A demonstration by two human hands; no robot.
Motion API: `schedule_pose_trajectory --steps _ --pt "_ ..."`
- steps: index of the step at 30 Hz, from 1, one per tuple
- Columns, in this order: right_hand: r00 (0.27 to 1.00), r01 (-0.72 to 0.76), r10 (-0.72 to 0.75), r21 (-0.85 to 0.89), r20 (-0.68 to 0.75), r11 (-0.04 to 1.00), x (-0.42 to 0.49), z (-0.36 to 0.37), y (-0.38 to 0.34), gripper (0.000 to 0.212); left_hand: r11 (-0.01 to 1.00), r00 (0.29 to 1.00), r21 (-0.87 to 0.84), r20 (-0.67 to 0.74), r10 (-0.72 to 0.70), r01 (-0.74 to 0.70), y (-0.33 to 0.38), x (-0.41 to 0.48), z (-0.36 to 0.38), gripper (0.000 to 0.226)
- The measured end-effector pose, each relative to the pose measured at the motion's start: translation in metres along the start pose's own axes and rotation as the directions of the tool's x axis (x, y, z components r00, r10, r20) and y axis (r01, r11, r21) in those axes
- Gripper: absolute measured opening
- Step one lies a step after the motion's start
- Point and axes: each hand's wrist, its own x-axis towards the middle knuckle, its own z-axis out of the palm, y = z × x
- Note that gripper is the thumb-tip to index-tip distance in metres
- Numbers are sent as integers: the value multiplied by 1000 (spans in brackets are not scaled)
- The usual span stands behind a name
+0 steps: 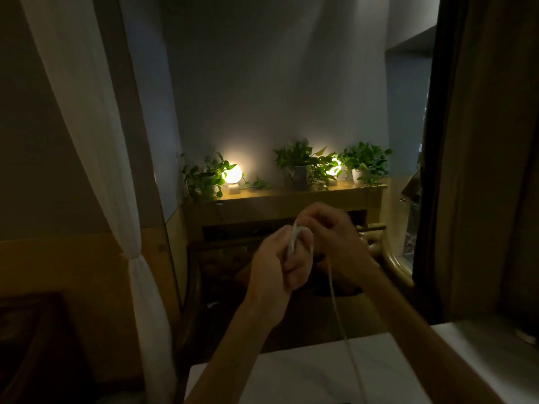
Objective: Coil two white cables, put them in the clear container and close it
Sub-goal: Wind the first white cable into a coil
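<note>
Both hands are raised in front of me in a dim room. My left hand [284, 262] is closed around a small bundle of loops of a white cable [294, 239]. My right hand [326, 228] pinches the same cable just above and to the right of the bundle. A free length of the cable hangs from the hands and runs down to the white surface [291, 377] at the bottom. The clear container and a second cable are not in view.
A wooden shelf [280, 196] ahead carries two glowing round lamps [232, 174] and several potted plants [300, 166]. A white curtain [96, 141] hangs at the left, a dark curtain at the right. A curved wooden chair arm [393, 258] is right of my hands.
</note>
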Motion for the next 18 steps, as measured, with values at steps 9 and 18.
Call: schedule_pose_trajectory --steps 9,18 --pt "850 -373 431 -234 302 898 -75 40 2 17 776 964 607 -57 259 -173 0 41 -43 36" --pt "992 -119 104 -288 -69 950 1 -3 6 19 971 993 212 44 107 -114 -13 16 -20 58"
